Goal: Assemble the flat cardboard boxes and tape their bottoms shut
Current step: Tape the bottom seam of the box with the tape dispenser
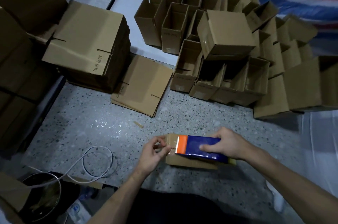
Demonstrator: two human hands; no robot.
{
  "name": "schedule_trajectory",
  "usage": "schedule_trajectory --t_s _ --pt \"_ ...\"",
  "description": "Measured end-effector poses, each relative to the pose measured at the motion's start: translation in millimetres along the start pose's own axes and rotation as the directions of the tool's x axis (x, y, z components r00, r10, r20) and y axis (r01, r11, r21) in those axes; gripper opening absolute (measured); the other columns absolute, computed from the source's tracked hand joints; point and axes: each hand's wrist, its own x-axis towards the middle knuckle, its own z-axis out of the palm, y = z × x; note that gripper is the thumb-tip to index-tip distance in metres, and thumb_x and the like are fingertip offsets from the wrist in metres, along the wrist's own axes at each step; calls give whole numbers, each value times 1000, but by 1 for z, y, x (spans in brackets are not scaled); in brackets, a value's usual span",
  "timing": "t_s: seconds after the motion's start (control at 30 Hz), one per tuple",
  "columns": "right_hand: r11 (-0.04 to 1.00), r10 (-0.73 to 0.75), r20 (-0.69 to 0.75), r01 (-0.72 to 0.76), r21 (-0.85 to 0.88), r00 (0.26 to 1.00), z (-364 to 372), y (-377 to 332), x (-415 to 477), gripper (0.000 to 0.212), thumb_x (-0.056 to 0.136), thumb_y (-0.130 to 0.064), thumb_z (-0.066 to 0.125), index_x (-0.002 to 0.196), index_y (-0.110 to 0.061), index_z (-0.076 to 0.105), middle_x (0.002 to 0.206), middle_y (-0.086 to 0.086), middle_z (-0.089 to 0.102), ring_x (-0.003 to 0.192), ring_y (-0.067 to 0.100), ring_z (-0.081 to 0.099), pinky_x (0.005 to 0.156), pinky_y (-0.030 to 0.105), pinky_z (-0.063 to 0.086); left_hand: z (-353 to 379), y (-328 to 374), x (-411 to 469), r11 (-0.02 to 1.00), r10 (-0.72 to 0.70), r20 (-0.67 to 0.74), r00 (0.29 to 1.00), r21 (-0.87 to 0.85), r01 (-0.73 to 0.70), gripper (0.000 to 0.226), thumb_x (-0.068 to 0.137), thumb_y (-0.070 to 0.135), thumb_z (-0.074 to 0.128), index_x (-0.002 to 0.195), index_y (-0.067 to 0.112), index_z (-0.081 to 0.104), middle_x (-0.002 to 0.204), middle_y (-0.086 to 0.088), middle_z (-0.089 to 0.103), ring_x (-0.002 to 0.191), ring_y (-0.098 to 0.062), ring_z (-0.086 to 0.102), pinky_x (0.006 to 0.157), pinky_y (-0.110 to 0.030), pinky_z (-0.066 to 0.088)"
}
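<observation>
A small cardboard box (pixel 184 162) lies on the speckled floor in front of me. On top of it sits a blue tape dispenser (pixel 199 146) with an orange toothed blade end. My right hand (pixel 225 144) grips the dispenser's body from the right. My left hand (pixel 155 148) pinches the clear tape end at the box's left edge, just beside the blade. A tall stack of flat boxes (pixel 86 41) stands at the left, with a lower stack of flats (pixel 142 84) next to it.
Several assembled open boxes (pixel 219 50) crowd the floor ahead and to the right. A white cable (pixel 97 161) loops on the floor at the lower left beside a dark round bin (pixel 45 192). A small cardboard scrap (pixel 138 124) lies on the floor.
</observation>
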Motion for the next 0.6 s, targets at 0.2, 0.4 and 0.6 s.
schedule_trajectory --t_s 0.2,0.4,0.6 --pt "999 3 9 -3 42 1000 -10 26 -3 53 62 -73 72 70 -20 75 60 -3 69 53 5 60 55 25 41 5 5 -1 998 25 -4 1000 52 -25 20 90 5 70 82 10 53 126 14 61 105 -10 65 75 -18 54" --pt "999 24 -8 -25 -32 1000 -17 50 -10 49 71 -61 78 58 -15 65 51 -4 62 44 3 52 52 25 40 13 12 1 986 18 -63 998 169 -7 22 88 4 70 81 12 50 117 3 57 108 -16 58 76 -22 50" --pt "994 58 -9 -58 -91 998 -15 45 -8 47 71 -63 77 64 -17 67 52 -8 64 41 0 52 51 26 41 37 13 1 983 -87 -125 988 150 106 48 77 37 85 82 18 42 102 -8 50 92 -23 55 74 -37 52"
